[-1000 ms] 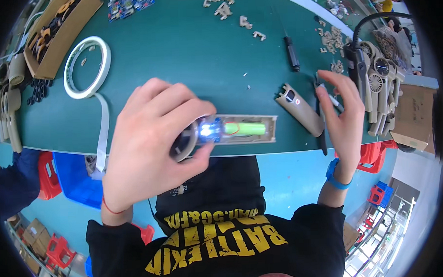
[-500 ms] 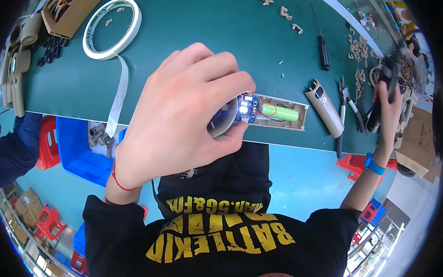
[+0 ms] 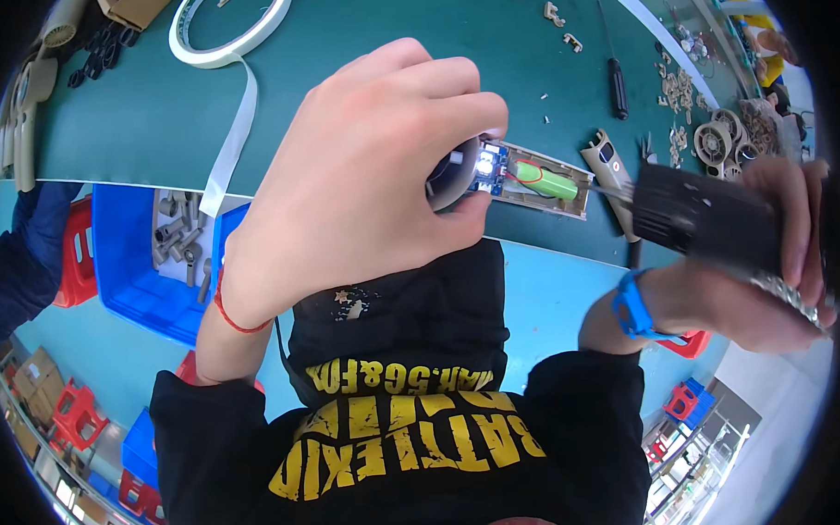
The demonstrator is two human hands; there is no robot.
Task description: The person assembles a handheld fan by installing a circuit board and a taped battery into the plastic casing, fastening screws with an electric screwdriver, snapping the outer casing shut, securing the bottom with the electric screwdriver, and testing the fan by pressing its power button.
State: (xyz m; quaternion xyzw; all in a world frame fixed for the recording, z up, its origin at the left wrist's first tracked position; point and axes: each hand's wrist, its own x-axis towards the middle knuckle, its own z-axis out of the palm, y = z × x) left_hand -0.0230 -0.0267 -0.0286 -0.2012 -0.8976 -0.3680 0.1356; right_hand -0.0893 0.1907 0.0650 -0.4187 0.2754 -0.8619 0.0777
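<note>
My left hand (image 3: pixel 370 162) is closed around the round end of an opened beige handheld device (image 3: pixel 575 211). In its open half-shell lie a blue circuit board (image 3: pixel 493 167) with a bright white light and a green battery cell (image 3: pixel 547 180) with a red wire. At the right, my right hand (image 3: pixel 762 260) grips a black electric screwdriver (image 3: pixel 700 211), blurred by motion. Its thin shaft points left, its tip by the far end of the shell; whether they touch I cannot tell. Beyond the shaft lies a beige cover piece (image 3: pixel 609 168) with a small dark display.
A roll of white tape (image 3: pixel 211 57) with a loose strip lies at the back left of the green table (image 3: pixel 338 43). A screwdriver (image 3: pixel 617 89) and small beige parts (image 3: pixel 676 92) are at the back right. A blue bin (image 3: pixel 129 263) of grey parts stands lower left, near another person's sleeve (image 3: pixel 27 258).
My right hand has come in from the right edge, bringing the black electric screwdriver towards the device. My left hand, still holding the device, has shifted slightly right and away in the picture.
</note>
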